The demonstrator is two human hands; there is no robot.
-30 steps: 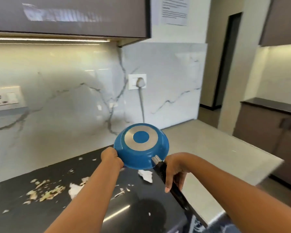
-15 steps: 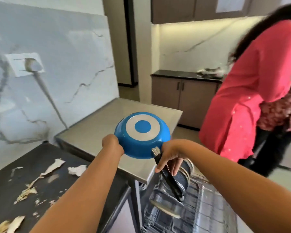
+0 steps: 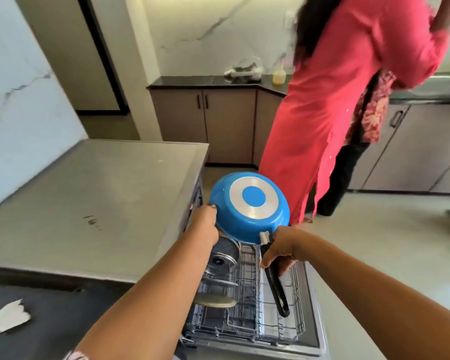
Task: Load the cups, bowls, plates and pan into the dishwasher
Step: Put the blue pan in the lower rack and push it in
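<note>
Viewpoint: we look down over our own two forearms, which reach forward from the bottom edge.
Nearest thing: the open dishwasher rack [image 3: 247,318], a wire basket pulled out low in front of us, between our arms.
Rack contents: metal dishes [image 3: 220,258] stand on edge in its left part; we cannot tell whether they are bowls or plates. The right part shows bare wire.
Right hand [image 3: 281,249]: fingers curled round the top of the pan's black handle [image 3: 274,284], just below the metal joint. The free end of the handle points down over the rack.
Left hand [image 3: 205,220]: it holds the left rim of the pan; how its fingers lie is hidden behind the pan's wall.
Pan [image 3: 248,206]: blue, held in the air above the far end of the rack, touching nothing in it. It is turned over and tilted, so its underside, a silver ring with a blue centre, faces us.
Bench [image 3: 94,203]: a grey steel top to our left, beside the rack.
Farther off: another person in a long pink garment [image 3: 330,105] stands just beyond the pan, facing away, with cabinets behind.
Step in hand: we judge that we are carrying the pan to its place in the rack.
Next move: we would lower it, face down or on edge, into the bare right part, steering the long handle clear of the wires and the dishes.
</note>
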